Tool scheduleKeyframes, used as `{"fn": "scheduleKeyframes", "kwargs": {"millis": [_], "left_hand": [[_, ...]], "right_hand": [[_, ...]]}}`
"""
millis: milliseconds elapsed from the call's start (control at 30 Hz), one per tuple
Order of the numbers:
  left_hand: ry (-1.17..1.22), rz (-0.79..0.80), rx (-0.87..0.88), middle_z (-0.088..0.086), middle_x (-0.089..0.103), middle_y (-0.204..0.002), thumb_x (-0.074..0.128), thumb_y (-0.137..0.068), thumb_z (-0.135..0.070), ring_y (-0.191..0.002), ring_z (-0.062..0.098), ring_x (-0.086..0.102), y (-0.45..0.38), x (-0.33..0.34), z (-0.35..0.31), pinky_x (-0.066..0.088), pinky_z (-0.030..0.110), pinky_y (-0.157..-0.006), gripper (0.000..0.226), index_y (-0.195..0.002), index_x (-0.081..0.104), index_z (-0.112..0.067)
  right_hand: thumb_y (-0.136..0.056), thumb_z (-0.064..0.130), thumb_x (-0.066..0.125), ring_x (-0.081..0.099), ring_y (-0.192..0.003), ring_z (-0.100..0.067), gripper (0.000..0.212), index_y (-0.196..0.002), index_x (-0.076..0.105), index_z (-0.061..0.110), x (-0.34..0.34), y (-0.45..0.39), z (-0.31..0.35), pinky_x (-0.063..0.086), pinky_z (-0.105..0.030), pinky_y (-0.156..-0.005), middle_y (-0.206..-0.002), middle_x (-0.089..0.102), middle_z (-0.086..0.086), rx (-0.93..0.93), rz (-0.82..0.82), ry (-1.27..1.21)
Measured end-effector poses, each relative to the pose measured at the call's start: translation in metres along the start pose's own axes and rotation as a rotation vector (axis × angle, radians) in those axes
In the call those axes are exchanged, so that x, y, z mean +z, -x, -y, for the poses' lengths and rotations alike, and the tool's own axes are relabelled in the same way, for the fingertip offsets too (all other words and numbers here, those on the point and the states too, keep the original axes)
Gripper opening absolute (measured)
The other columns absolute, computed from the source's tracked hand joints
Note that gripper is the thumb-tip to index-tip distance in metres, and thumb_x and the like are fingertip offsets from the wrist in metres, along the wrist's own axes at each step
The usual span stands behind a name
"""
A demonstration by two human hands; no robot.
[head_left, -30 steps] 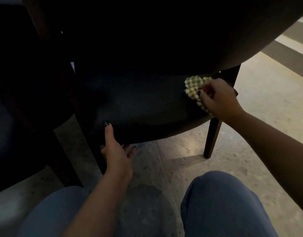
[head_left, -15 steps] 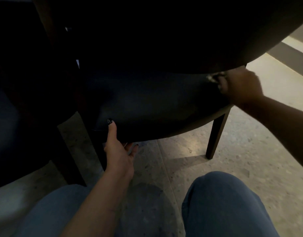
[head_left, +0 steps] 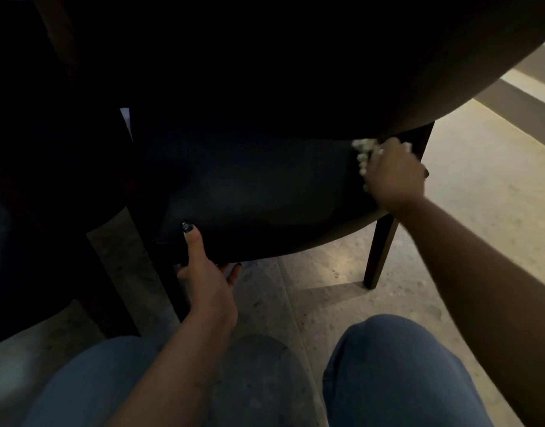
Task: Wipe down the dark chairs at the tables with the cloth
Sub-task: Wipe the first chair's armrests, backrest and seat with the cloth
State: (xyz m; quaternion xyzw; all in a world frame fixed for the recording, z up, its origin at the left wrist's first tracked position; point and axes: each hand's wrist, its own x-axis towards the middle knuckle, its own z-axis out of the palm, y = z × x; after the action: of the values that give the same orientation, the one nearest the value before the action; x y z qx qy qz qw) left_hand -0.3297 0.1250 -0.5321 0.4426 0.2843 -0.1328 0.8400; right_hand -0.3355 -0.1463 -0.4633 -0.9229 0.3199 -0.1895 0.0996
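Swept back from the seat's right edge, the right hand [head_left: 394,174] grips the pale cloth [head_left: 364,155] against the dark chair [head_left: 258,192] under the counter [head_left: 295,57], while the left hand [head_left: 203,269] clasps its near-left rim, apparently steadying it.

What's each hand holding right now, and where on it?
Right hand grips the bunched cloth, mostly hidden under the fingers, against the seat's right side. Left hand holds the chair seat at its front edge, thumb on top.

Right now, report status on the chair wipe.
Right hand grips cloth on chair seat, far right edge. Left hand holds seat front. Nothing in the way.
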Motion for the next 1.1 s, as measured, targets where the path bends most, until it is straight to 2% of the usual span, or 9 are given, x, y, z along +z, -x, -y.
{"fn": "scheduleKeyframes", "kwargs": {"millis": [167, 267, 400, 600, 700, 800, 900, 1000, 1100], "left_hand": [[0.017, -0.012, 0.016, -0.002, 0.058, -0.129, 0.051, -0.088, -0.063, -0.104, 0.017, 0.062, -0.003, 0.003, 0.002, 0.049, 0.033, -0.078, 0.065, -0.138, 0.037, -0.025], [-0.011, -0.001, 0.019, 0.0, 0.059, -0.129, 0.05, -0.088, -0.063, -0.108, 0.02, 0.063, -0.005, -0.001, 0.002, 0.05, 0.032, -0.077, 0.068, -0.14, 0.037, -0.022], [-0.009, 0.032, 0.015, 0.0, 0.059, -0.131, 0.052, -0.087, -0.061, -0.11, 0.019, 0.063, -0.005, -0.003, 0.001, 0.051, 0.032, -0.084, 0.07, -0.142, 0.036, -0.021], [-0.015, 0.011, 0.039, -0.006, 0.059, -0.121, 0.052, -0.085, -0.064, -0.108, 0.018, 0.063, -0.005, -0.001, 0.003, 0.051, 0.034, -0.085, 0.076, -0.144, 0.025, -0.025], [0.01, -0.03, 0.063, -0.01, 0.057, -0.112, 0.053, -0.086, -0.063, -0.102, 0.016, 0.064, -0.007, 0.001, 0.006, 0.052, 0.033, -0.081, 0.077, -0.145, 0.019, -0.026], [0.031, -0.013, 0.082, -0.002, 0.058, -0.127, 0.053, -0.085, -0.064, -0.108, 0.017, 0.063, -0.008, 0.002, 0.009, 0.053, 0.039, -0.092, 0.069, -0.136, 0.026, -0.027], [0.015, 0.078, 0.054, 0.001, 0.062, -0.129, 0.049, -0.081, -0.071, -0.113, 0.018, 0.063, -0.003, 0.0, 0.006, 0.049, 0.043, -0.101, 0.08, -0.142, 0.035, -0.022], [0.078, 0.22, 0.023, 0.002, 0.063, -0.131, 0.036, -0.094, -0.065, -0.118, 0.019, 0.06, -0.002, -0.007, 0.0, 0.048, 0.038, -0.096, 0.062, -0.138, 0.051, -0.023], [0.209, 0.333, -0.045, 0.004, 0.062, -0.132, 0.036, -0.086, -0.074, -0.122, 0.024, 0.058, -0.001, -0.013, -0.005, 0.044, 0.044, -0.102, 0.073, -0.136, 0.054, -0.024]], "right_hand": [[-0.098, 0.03, 0.044, 0.058, -0.074, -0.023, 0.02, -0.111, 0.046, 0.015, 0.01, 0.027, 0.011, 0.042, -0.032, -0.059, -0.092, 0.055, -0.005, -0.299, 0.025, 0.017], [-0.098, 0.028, 0.042, 0.059, -0.085, -0.038, 0.023, -0.109, 0.046, 0.008, -0.004, 0.0, -0.019, 0.042, -0.038, -0.065, -0.1, 0.057, -0.016, -0.115, -0.065, 0.079], [-0.095, 0.05, 0.038, 0.057, -0.095, -0.039, 0.047, -0.118, 0.044, 0.009, 0.003, 0.003, -0.015, 0.045, -0.042, -0.076, -0.111, 0.056, -0.017, -0.001, -0.106, 0.076], [-0.099, 0.03, 0.04, 0.059, -0.075, -0.026, 0.023, -0.111, 0.046, 0.01, -0.003, 0.025, 0.013, 0.043, -0.034, -0.061, -0.094, 0.06, -0.013, 0.075, -0.02, -0.087], [-0.099, 0.031, 0.04, 0.051, -0.059, -0.013, 0.019, -0.107, 0.046, 0.015, 0.006, 0.069, 0.062, 0.038, -0.028, -0.051, -0.08, 0.054, -0.002, -0.105, 0.023, -0.082], [-0.095, 0.032, 0.047, 0.045, -0.063, -0.013, 0.013, -0.101, 0.048, 0.02, 0.022, 0.101, 0.12, 0.033, -0.029, -0.056, -0.077, 0.047, 0.004, -0.217, 0.003, -0.079], [-0.094, 0.031, 0.05, 0.053, -0.07, -0.016, 0.016, -0.101, 0.058, 0.018, 0.035, 0.114, 0.168, 0.033, -0.027, -0.059, -0.084, 0.06, 0.0, -0.397, 0.052, -0.244], [-0.094, 0.031, 0.049, 0.059, -0.097, -0.02, 0.028, -0.11, 0.066, 0.015, 0.038, 0.119, 0.186, 0.036, -0.028, -0.078, -0.11, 0.064, -0.005, -0.626, 0.133, -0.384], [-0.094, 0.036, 0.048, 0.048, -0.119, -0.026, 0.031, -0.112, 0.067, 0.021, 0.046, 0.122, 0.174, 0.027, -0.038, -0.101, -0.124, 0.055, -0.007, -0.834, 0.028, -0.189]]}}
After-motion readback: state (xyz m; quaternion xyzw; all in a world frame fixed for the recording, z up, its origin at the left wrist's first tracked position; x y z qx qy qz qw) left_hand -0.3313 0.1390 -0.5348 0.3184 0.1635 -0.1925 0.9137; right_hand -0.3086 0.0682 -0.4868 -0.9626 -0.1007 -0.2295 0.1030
